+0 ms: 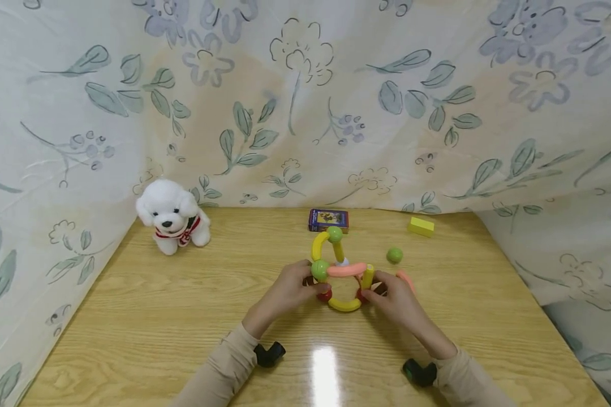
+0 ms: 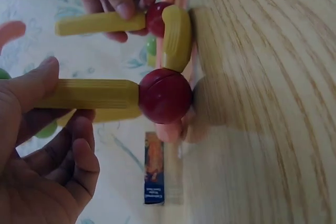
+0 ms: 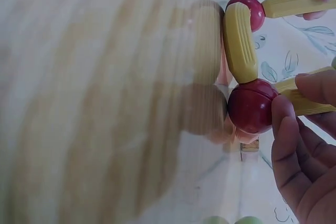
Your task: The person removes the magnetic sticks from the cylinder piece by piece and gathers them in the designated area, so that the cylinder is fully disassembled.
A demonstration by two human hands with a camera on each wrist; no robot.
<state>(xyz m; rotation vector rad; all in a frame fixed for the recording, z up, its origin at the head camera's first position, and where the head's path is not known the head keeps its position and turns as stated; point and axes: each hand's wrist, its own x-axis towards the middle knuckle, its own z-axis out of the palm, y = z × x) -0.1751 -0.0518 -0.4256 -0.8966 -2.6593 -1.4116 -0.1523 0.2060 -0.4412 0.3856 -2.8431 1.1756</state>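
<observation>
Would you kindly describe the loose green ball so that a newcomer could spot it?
On the wood-grained table, find the open frame of yellow and pink rods and coloured balls. Right of it, beyond the person's right hand, sits a small, round green ball. Unlike the frame's green balls, it joins no rod.

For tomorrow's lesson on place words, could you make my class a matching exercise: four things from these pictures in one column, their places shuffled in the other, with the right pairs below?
Things
1. White toy dog
2. Rod-and-ball frame
3. Small card box
4. Yellow block

Places, as the head view shows them
A. Held between the left hand and the right hand
B. Towards the back right of the table
C. Towards the back left
D. At the back, near the middle

Right pairs: 1-C, 2-A, 3-D, 4-B
</observation>
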